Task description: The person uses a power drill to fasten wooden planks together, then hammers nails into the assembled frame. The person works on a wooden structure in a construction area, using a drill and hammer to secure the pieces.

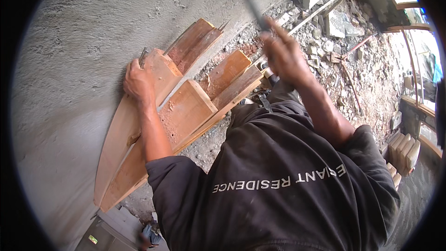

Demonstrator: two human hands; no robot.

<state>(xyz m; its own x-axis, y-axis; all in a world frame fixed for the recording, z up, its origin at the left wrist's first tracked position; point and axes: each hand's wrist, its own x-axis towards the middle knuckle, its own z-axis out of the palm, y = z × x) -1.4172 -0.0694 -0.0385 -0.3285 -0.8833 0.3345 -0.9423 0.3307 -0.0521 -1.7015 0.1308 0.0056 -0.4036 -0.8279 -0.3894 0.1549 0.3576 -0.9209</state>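
My right hand [284, 56] is raised, wrapped round the handle of a hammer [251, 1], whose head is smeared by motion. My left hand [139, 80] is closed at the wall side of a notched wooden board [163, 67]. A thin dark metal piece [143, 54] stands up at its fingertips; whether it is a nail or a tool I cannot tell. Beside that board, under my left forearm, lies a second wooden board [183, 104] with a stepped end. Wood chips are scattered over its surface.
A rough grey plastered wall [93, 42] runs along the boards' far side. Broken stone and rubble [325, 49] cover the ground at the right, with a long pole [325, 9] across it. Stacked pale slabs [403, 151] stand at the far right. Part of another person [149, 237] shows at the bottom left.
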